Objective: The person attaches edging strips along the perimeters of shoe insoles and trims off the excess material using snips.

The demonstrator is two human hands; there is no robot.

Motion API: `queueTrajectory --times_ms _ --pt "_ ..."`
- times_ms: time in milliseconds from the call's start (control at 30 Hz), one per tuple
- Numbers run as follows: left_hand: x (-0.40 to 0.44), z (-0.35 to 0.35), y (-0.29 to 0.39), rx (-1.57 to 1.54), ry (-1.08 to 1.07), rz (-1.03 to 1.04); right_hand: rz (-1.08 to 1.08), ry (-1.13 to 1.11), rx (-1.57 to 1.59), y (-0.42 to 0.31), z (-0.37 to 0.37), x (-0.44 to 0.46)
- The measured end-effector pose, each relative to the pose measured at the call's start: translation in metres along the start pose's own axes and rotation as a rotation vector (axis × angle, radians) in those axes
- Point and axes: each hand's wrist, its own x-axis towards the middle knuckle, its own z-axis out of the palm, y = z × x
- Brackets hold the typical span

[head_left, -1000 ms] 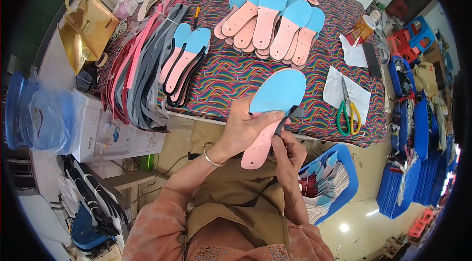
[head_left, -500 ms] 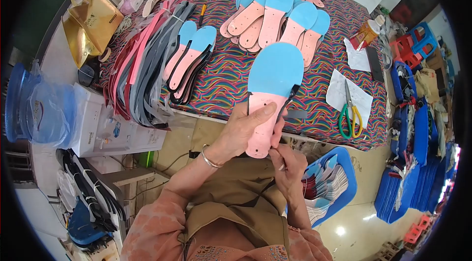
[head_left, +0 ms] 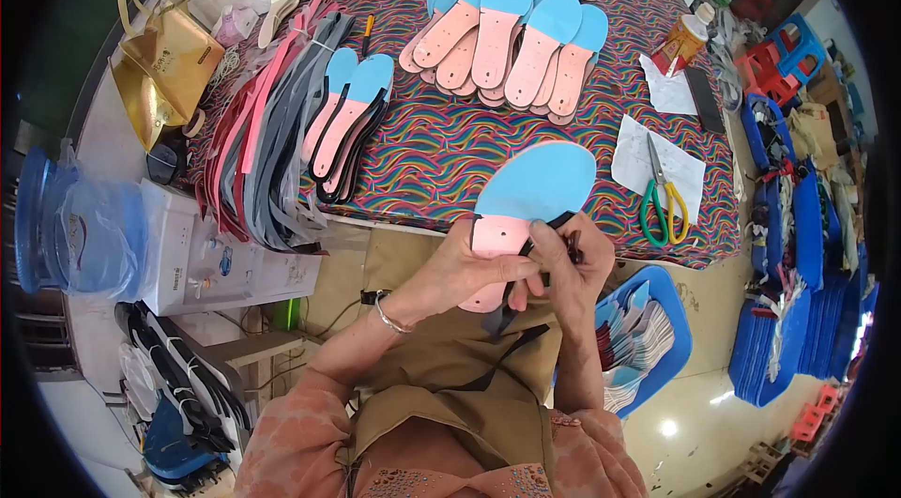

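Strip bundle: lies along the left edge of the desk. Black-edged insoles: beside the bundle, near the front-left corner. Left hand: grip closed on the pink part of the held insole, seen across the front edge. Insole pile: toward the back edge. Right hand: grip closed on the black strip beside the held insole. Scissors: partly on paper, near the front-right corner.

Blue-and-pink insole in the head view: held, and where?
Yes. The left hand grips the pink part of the insole; the right hand pinches the dark strip at its right edge.
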Motion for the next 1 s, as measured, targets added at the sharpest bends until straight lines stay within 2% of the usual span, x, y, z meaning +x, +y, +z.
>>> queueTrajectory --times_ms 33,67,100,133,167,200,233,300,333,400,433,500,567,633,767,833,867,967,1000 --pt "0.0 -0.002 -0.001 0.004 -0.001 -0.007 -0.054 -0.035 -0.113 0.0 -0.002 0.001" --pt "0.001 -0.005 -0.005 0.004 -0.01 0.009 -0.21 -0.025 -0.183 0.016 -0.009 -0.001" --pt "0.002 -0.007 -0.006 0.006 -0.019 0.024 -0.206 -0.02 -0.179 0.012 -0.005 -0.004" --pt "0.004 -0.008 -0.002 0.011 -0.018 0.018 -0.084 0.012 -0.097 0.003 0.002 -0.009" --pt "0.005 -0.008 0.006 -0.018 0.071 0.107 0.038 0.042 -0.014 -0.002 0.007 -0.015" --pt "0.008 -0.008 0.014 -0.044 0.157 0.199 0.019 -0.061 -0.172 0.001 0.008 -0.027" --pt "0.011 -0.008 0.024 -0.104 0.128 0.24 0.018 -0.056 -0.165 0.006 0.009 -0.038" --pt "0.011 -0.01 0.033 -0.199 0.203 0.19 -0.007 -0.292 -0.418 0.013 0.009 -0.054" --pt "0.011 -0.013 0.033 -0.187 0.201 0.183 -0.007 -0.282 -0.409 0.012 0.008 -0.056" --pt "0.01 -0.02 0.03 -0.538 0.139 0.113 -0.221 -0.265 -0.577 0.005 0.004 -0.058" --pt "0.011 -0.023 0.029 -0.53 0.135 0.106 -0.22 -0.254 -0.574 0.002 0.006 -0.06" --pt "0.013 -0.026 0.027 -0.746 0.068 0.224 -0.28 -0.19 -0.54 -0.002 0.015 -0.061" --pt "0.015 -0.021 0.026 -0.693 0.089 0.266 -0.324 -0.137 -0.534 -0.002 0.019 -0.057" --pt "0.018 -0.019 0.022 -0.754 0.004 0.407 -0.102 -0.176 -0.386 -0.005 0.02 -0.051" --pt "0.016 -0.002 0.008 -0.729 -0.012 0.391 -0.014 -0.04 -0.13 0.005 0.026 -0.046" --pt "0.011 0.021 0.003 -0.285 0.409 0.346 -0.041 0.028 -0.118 0.009 0.025 -0.044" --pt "0.007 0.023 -0.008 -0.284 0.417 0.271 -0.043 0.033 -0.117 0.01 0.025 -0.043" --pt "0.0 0.009 -0.019 -0.118 0.325 0.295 -0.125 0.01 -0.164 0.012 0.023 -0.041" --pt "0.0 0.005 -0.024 -0.167 0.36 0.266 -0.176 0.013 -0.217 0.012 0.023 -0.042"
